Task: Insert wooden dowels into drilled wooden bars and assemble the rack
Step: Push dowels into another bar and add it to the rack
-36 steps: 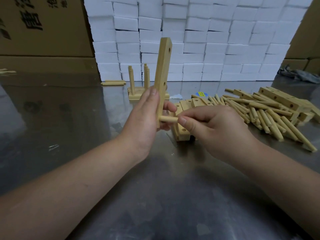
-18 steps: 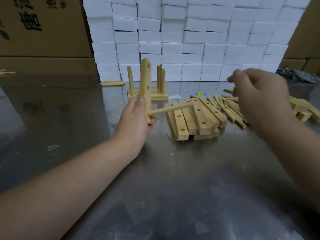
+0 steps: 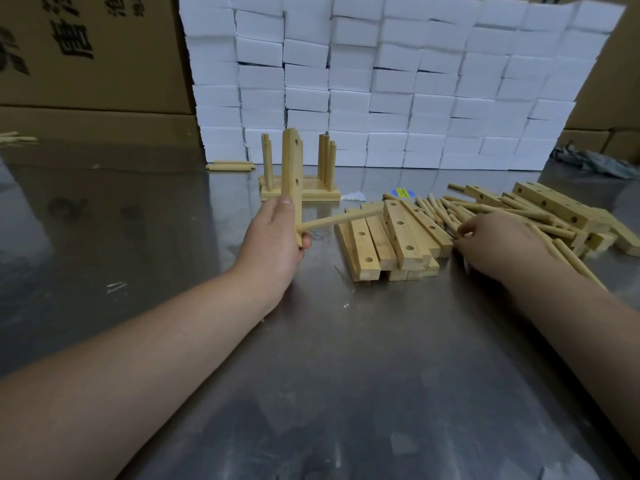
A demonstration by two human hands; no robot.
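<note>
Left hand [image 3: 273, 237] is clamped round the lower end of a wooden bar [image 3: 292, 168], thumb on its near face and fingers curled behind, holding it upright just above the steel table [image 3: 346, 375]. One dowel [image 3: 341, 219] is seated in the bar's lowest hole, right above the fingers, and sticks out sideways toward the right hand; two holes higher up the bar show bare. Right hand [image 3: 498, 244] lies palm down, well apart from the left, its fingers bent onto the near edge of a heap of loose dowels [image 3: 446, 211]. Whether they have closed on one I cannot tell, as the back of the hand covers most of them. Between the two hands sits a stack of bars [image 3: 391, 244], lying flat with drilled holes facing up; the dowel's free end hangs over its far left corner. Beyond the right hand's knuckles, more bars [image 3: 547, 202] lie mixed with the dowels. Just behind the left hand stands a finished rack [image 3: 322, 194], dowels upright from its base. Farther back rises a wall of white boxes [image 3: 381, 81], with cardboard boxes [image 3: 86, 46] off to the left hand's side.
</note>
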